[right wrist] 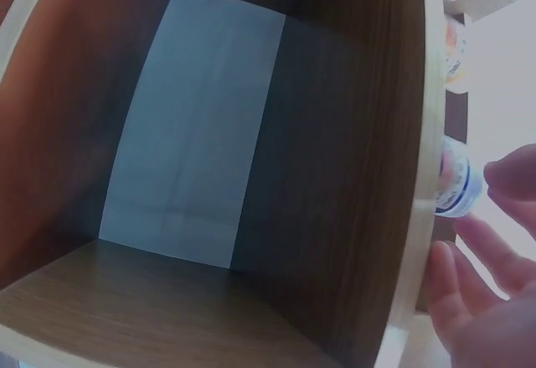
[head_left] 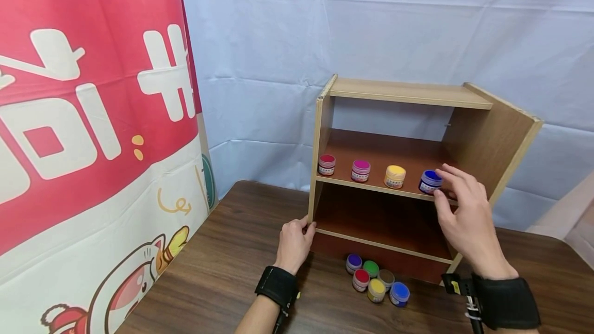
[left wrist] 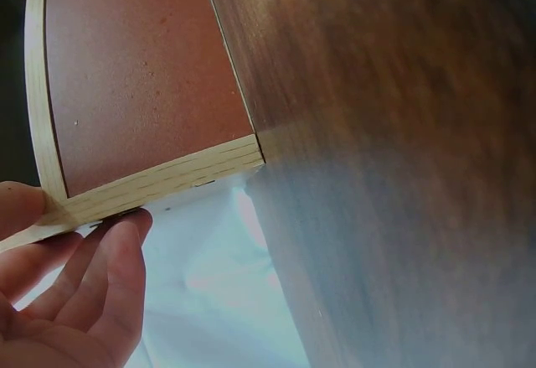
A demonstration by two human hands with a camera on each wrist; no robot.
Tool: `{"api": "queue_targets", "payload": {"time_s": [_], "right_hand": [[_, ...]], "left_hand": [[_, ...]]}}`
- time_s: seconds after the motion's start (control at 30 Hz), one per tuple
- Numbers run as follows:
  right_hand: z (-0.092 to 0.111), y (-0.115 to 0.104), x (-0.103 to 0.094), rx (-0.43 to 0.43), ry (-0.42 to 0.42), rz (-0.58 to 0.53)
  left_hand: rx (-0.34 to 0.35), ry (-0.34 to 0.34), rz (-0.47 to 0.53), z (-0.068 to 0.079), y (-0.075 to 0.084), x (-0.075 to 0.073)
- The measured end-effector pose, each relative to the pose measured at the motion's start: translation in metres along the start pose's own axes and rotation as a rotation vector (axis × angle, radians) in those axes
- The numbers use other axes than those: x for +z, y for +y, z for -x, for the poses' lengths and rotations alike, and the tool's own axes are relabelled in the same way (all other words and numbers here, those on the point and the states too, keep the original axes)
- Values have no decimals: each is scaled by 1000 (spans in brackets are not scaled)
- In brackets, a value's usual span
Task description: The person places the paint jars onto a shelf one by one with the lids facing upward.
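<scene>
My left hand [head_left: 293, 244] grips the lower front edge of the left side panel of a wooden shelf unit [head_left: 510, 138], thumb and fingers on either side of the board [left wrist: 159, 182]. At the right end of the middle shelf, my right hand [head_left: 471, 215] is beside a small paint jar with a blue lid [head_left: 430, 182]. Its thumb and fingers are spread at the jar's right side; whether they touch it is unclear. Left of that jar, in a row along the shelf's front, stand a yellow paint jar [head_left: 395, 177], a magenta one [head_left: 360, 170] and a red one [head_left: 327, 165].
On the wood-grain table [head_left: 223, 251], several more paint jars cluster before the unit, among them purple [head_left: 353, 263], green [head_left: 371, 268], red [head_left: 361, 280], brown [head_left: 386, 277], yellow [head_left: 376, 290] and blue [head_left: 399, 294]. A printed banner [head_left: 93, 179] hangs at left, pale cloth [head_left: 260, 66] behind.
</scene>
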State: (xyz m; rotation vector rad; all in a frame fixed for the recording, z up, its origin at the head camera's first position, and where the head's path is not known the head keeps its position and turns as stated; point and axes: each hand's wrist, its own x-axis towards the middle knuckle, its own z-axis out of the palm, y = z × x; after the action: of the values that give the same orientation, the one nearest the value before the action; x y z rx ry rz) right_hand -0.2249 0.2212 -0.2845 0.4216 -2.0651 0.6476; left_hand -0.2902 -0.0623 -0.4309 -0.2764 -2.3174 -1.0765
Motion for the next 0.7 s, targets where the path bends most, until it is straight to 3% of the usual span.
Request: {"api": "queue_targets", "payload": {"time_s": [0.17,0.37,0.47,0.7], "right_hand": [[9,-7,-3,-36,57,-23],[22,-14,-3,-71,17,19],[31,-16,2,-130,-65,14],[62,-12,21,-224,-366,-23]], "left_hand": [[21,7,6,1,0,0],[26,10,8,0,0,0],[20,9,6,0,1,-1],[23,14,1,0,1,-1]]}}
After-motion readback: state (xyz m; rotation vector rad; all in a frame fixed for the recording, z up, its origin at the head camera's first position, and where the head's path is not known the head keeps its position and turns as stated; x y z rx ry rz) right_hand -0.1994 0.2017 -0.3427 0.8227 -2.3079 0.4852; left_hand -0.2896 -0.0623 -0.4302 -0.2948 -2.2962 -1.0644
